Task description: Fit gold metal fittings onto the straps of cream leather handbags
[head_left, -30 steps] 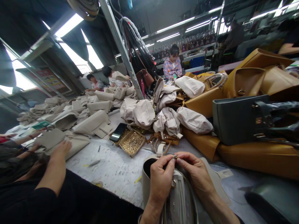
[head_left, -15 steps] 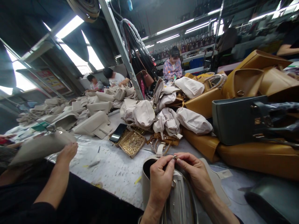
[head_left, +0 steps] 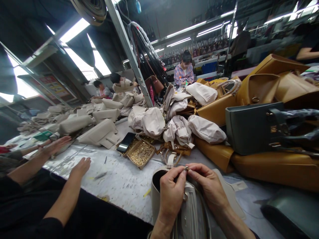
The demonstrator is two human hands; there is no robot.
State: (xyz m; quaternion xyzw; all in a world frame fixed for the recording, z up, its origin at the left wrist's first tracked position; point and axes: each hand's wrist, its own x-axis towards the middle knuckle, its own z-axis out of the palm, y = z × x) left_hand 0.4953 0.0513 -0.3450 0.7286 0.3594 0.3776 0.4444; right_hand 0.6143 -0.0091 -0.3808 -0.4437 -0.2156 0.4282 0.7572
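My left hand (head_left: 171, 192) and my right hand (head_left: 210, 186) meet over a light grey handbag (head_left: 156, 196). Thumbs and fingertips of both are closed on a small metal fitting (head_left: 186, 168), mostly covered by the fingers; its exact kind is too small to tell. Between my wrists the bag's zipper (head_left: 191, 209) runs towards me. A pale strap with a buckle (head_left: 170, 160) stands up just beyond my left hand. Past the bag, a small box of gold-coloured metal studs (head_left: 141, 153) sits on the table.
A phone (head_left: 126, 142) rests beside the box. Cream bags (head_left: 153, 121) are heaped behind, with mustard-coloured bags (head_left: 271, 166) and a dark green bag (head_left: 249, 129) at right. On the left, a co-worker's hands (head_left: 81, 167) reach over the white table (head_left: 119, 186). A metal post (head_left: 129, 49) rises behind.
The co-worker at left has let go of a beige bag, which now lies on the heap farther off, and those hands are empty. My own hands have barely moved.
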